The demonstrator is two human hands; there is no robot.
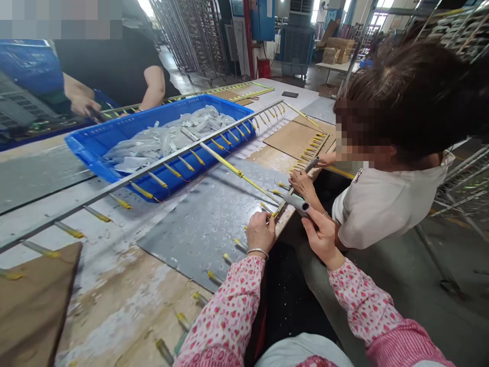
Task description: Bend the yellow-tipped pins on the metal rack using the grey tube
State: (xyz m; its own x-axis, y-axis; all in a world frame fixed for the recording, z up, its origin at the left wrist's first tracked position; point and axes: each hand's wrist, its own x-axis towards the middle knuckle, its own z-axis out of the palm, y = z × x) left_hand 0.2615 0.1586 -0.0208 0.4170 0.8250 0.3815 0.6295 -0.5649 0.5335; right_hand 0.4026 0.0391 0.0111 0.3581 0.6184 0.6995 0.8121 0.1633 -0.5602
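Two forearms in pink-and-white patterned sleeves (223,306) reach forward from the wearer's body to the near edge of a worktable (126,300). The right hand (321,237) holds a hollow grey tube (296,204) between thumb and fingers, its open end turned toward the viewer, just beyond the table edge. The left hand (262,232), with a silver bangle (258,251) at the wrist, is beside the tube at the frame's near side; its fingers are drawn close together at a yellow tip, but whether they grip it cannot be told.

A row of yellow-tipped pegs (214,278) runs along this near side, partly hidden by the left arm. Beneath the frame lies a speckled grey sheet (191,219), with brown cardboard (34,306) at lower left. A yellow crossbar (240,173) spans to the far metal rail (133,176), which carries more pegs.

To the right, a co-worker in a white shirt (385,204) leans in, a hand (301,184) at the same near side, close to a second grey tube (312,163).

That far rail passes over a blue plastic basket (86,150) heaped with whitish, translucent pieces (164,137). Past the basket, a co-worker in a dark shirt (109,71) holds something dark. Behind stand metal racks (187,35) and cardboard boxes (342,48).
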